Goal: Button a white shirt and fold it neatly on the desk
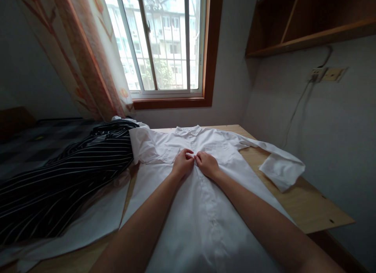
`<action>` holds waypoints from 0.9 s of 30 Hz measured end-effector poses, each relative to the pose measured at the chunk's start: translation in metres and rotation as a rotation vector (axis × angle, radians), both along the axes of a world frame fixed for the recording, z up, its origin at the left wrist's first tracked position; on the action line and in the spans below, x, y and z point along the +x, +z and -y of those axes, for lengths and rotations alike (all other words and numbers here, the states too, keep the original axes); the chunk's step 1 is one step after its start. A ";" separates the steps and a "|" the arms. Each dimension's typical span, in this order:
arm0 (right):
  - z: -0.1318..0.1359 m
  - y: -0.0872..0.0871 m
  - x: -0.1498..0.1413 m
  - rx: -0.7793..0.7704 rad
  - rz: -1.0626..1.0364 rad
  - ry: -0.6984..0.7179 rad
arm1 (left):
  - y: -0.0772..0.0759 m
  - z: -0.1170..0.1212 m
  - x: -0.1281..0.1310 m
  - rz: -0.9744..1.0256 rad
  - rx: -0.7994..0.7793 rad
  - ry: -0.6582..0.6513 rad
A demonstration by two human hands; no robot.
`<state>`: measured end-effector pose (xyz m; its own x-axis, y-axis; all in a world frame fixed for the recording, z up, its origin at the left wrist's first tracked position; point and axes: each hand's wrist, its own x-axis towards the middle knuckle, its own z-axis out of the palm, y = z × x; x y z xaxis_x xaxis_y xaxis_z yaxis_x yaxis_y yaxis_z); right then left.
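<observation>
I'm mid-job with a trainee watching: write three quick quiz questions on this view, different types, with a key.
1. What do the left hand and right hand both touch?
2. True or false: in the picture, the curtain hangs at the left side of the window.
3. Fill in: the striped cloth is black with ___ stripes.

Key:
1. The white shirt, along the middle of its front, below the collar.
2. True.
3. White.
</observation>
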<state>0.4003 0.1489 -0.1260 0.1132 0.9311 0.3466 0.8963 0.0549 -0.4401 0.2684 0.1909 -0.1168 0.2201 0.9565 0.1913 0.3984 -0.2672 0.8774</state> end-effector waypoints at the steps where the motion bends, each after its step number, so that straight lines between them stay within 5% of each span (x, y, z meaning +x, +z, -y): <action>1: 0.000 0.000 0.000 0.000 0.036 0.008 | 0.001 0.001 0.000 -0.014 0.015 -0.009; 13: 0.002 0.005 0.003 -0.024 -0.060 -0.006 | 0.006 0.004 0.001 -0.057 0.029 -0.044; 27: 0.004 0.013 0.005 -0.127 0.030 0.015 | 0.013 0.012 0.003 -0.380 0.144 -0.013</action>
